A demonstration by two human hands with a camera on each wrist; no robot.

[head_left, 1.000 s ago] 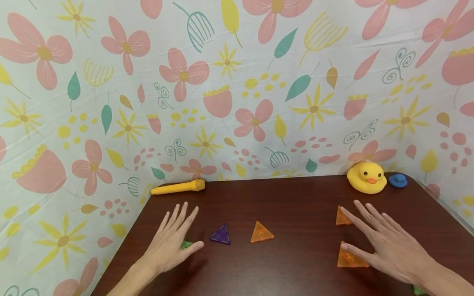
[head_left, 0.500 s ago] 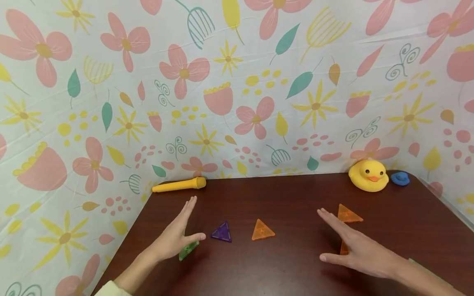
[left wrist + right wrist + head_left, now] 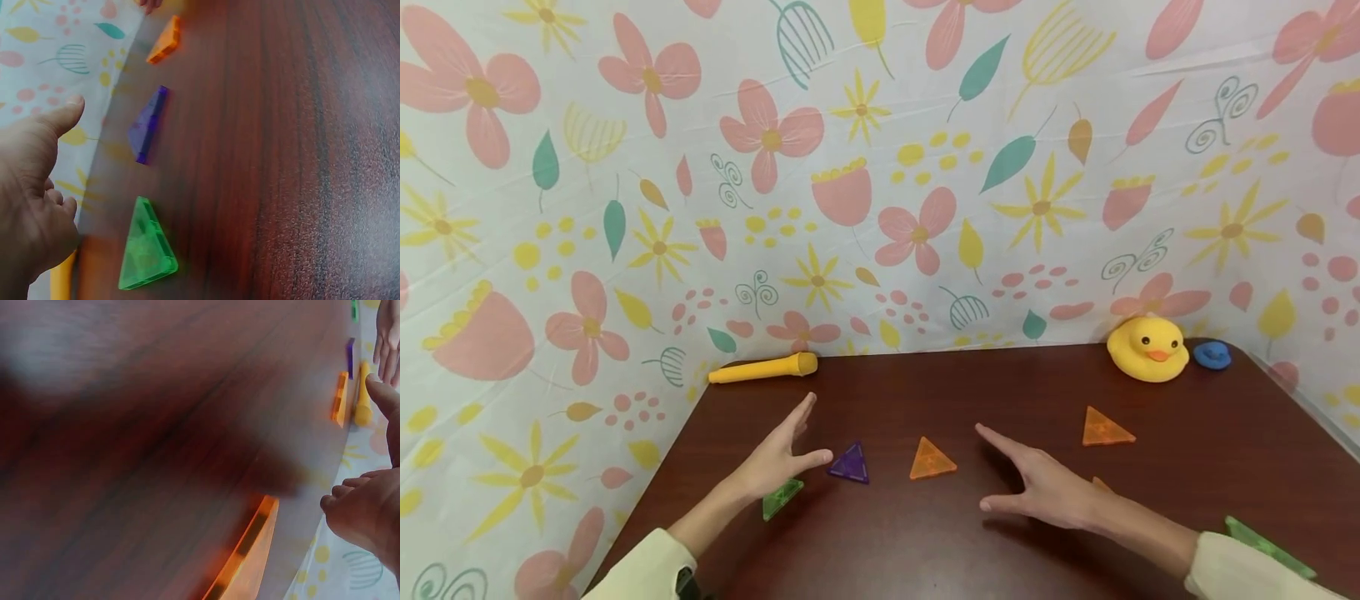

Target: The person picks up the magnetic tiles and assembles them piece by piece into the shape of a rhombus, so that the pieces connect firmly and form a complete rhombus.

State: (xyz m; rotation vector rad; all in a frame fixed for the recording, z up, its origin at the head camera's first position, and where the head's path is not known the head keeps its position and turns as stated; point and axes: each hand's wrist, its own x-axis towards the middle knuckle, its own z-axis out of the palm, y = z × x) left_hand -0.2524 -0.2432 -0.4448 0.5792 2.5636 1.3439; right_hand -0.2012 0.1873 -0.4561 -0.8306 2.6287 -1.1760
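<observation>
My left hand (image 3: 775,460) hovers over the table's left side, thumb apart from the fingers, holding nothing. Just below it lies a green triangular tile (image 3: 782,500), also plain in the left wrist view as a green tile (image 3: 147,247). Right of the thumb is a purple triangular tile (image 3: 850,463). An orange triangular tile (image 3: 932,460) lies between the hands. My right hand (image 3: 1041,487) is above the table right of that tile, thumb and fingers spread apart, with nothing in it. Its wrist mostly hides another orange tile (image 3: 1103,485).
A third orange tile (image 3: 1107,427) lies farther back on the right, and a second green tile (image 3: 1266,546) beside the right sleeve. Along the back stand a yellow toy microphone (image 3: 763,367), a yellow rubber duck (image 3: 1148,350) and a small blue duck (image 3: 1212,355). Flowered cloth (image 3: 880,275) hangs behind the table.
Both hands have turned from palms down to thumbs up and moved inward. The right hand travelled left, uncovering the far orange tile and the right green tile. The tiles stay put.
</observation>
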